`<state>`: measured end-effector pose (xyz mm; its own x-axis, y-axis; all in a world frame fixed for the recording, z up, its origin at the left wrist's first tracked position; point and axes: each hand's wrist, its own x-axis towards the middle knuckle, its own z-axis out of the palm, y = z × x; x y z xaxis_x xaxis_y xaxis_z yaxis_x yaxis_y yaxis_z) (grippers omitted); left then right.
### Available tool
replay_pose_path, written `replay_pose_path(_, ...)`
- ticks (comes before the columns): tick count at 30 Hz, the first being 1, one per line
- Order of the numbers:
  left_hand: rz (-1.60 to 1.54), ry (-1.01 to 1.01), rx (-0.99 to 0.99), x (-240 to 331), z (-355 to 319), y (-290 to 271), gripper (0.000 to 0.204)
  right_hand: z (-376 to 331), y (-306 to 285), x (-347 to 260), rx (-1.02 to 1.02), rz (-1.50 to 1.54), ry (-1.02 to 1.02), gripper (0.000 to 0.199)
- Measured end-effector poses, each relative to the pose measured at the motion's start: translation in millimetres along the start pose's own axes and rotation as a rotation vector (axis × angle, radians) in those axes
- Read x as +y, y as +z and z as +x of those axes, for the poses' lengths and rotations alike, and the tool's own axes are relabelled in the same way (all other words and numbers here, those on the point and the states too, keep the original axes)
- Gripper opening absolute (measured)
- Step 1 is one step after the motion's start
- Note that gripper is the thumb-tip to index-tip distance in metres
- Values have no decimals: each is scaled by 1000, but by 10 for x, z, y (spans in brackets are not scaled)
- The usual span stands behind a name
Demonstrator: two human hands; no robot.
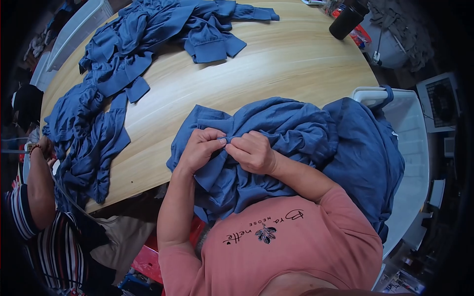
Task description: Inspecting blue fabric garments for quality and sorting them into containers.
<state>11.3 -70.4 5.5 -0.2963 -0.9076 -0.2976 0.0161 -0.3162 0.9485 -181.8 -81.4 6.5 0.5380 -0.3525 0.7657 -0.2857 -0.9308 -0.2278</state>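
Observation:
A bunched blue garment point(289, 121) lies at the table's near edge and spills toward my lap. Close together over its left part, my two hands pinch its cloth. My left hand point(201, 148) is closed, with thumb and forefinger gripping a fold. Almost touching it, my right hand point(253, 152) is closed too, its fingertips pressed on the same bit of fabric. Whatever small detail sits between the fingertips is too small to make out. On the right, more blue cloth point(363, 153) hangs over the rim of a white plastic tub.
The wooden table point(276, 64) carries heaped blue garments point(133, 44) along its far left side. A black cup point(348, 20) stands at the far right edge. The white tub point(412, 143) is at my right. A co-worker in a striped shirt point(54, 246) sits at the left.

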Motion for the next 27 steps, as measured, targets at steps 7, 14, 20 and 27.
replay_pose_path(7, -4, 186, 8, -91, -45, 9, 10, 11, -20, 1, -77, -39, 3, 11)
replay_pose_path(14, 67, 271, 74, -164, -96, 69, 14, 58, -13, 14, -148, 147, 255, 12)
replay_pose_path(20, 90, 330, 332, -233, -202, 185, 16, 144, 42, 55, -294, 352, 620, 15)
replay_pose_path(27, 665, 680, 470, -121, -168, 411, 15, 75, -16, 173, -405, 440, 725, 12)
